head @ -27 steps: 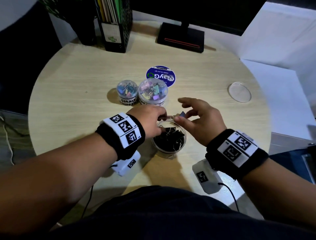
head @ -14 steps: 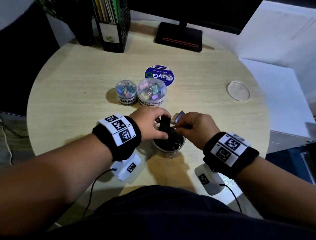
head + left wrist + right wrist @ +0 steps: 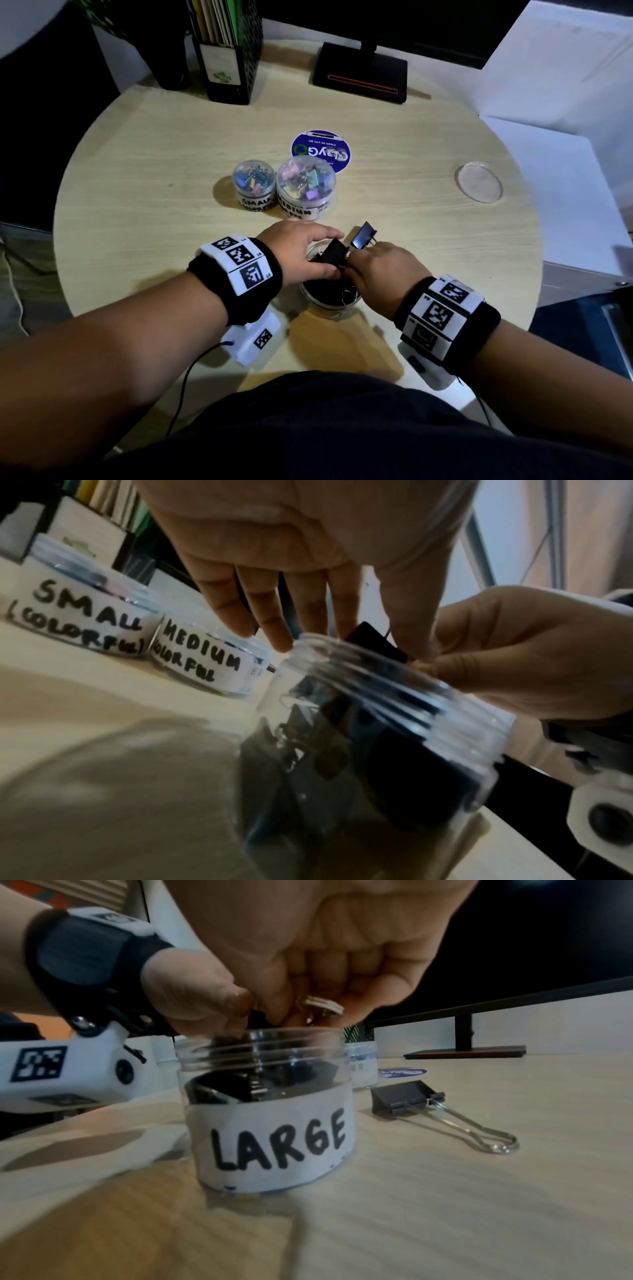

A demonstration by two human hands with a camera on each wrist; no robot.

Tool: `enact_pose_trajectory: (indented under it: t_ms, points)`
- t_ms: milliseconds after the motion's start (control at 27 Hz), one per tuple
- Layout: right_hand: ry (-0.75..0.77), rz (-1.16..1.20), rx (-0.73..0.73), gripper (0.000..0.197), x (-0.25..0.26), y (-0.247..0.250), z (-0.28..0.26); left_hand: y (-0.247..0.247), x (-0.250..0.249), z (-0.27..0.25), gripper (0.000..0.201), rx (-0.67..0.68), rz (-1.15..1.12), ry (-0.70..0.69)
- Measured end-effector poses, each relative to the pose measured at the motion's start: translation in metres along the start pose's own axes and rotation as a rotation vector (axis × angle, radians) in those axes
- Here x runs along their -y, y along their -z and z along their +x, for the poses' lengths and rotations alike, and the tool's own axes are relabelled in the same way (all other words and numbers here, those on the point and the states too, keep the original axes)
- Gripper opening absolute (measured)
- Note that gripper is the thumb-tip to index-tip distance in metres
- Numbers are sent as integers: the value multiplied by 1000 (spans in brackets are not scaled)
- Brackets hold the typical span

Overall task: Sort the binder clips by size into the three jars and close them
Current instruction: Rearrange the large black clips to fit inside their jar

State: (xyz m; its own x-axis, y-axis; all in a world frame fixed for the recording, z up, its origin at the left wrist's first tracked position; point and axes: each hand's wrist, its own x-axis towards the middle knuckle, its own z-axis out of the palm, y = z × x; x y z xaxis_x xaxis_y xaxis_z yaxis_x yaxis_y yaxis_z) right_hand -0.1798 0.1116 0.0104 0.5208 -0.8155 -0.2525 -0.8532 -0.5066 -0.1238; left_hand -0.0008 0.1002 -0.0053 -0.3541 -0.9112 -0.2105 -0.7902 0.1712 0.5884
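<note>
At frame centre, both the left hand (image 3: 301, 250) and right hand (image 3: 380, 270) pinch a large black metal binder clip (image 3: 334, 255) over the clear plastic "LARGE" jar (image 3: 270, 1110); it should go in flat, clear of the rim.

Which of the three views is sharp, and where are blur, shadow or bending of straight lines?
Head view: dim, with the round table edge bowed by the wide lens; hand shadows fall toward the person. Left wrist view: the open jar smears with motion blur, yet the SMALL label reads clearly. Right wrist view: the LARGE label and loose binder clip are sharp; the right hand is soft.
</note>
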Motion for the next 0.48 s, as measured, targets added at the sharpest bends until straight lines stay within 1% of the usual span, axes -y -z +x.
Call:
enact_pose_trajectory:
  t_ms: [111, 185, 297, 482]
  points:
    - [-46, 53, 0, 34, 4, 2, -4, -2, 5, -1, 54, -7, 15, -20]
    - [-69, 45, 23, 37, 5, 3, -3, -4, 7, 0, 51, 6, 27, -21]
    - [-78, 1, 87, 33, 6, 2, 3, -7, 10, 1, 50, 31, 15, 6]
    - [-159, 3, 141, 31, 9, 1, 15, -12, 12, -2, 53, 66, 26, 24]
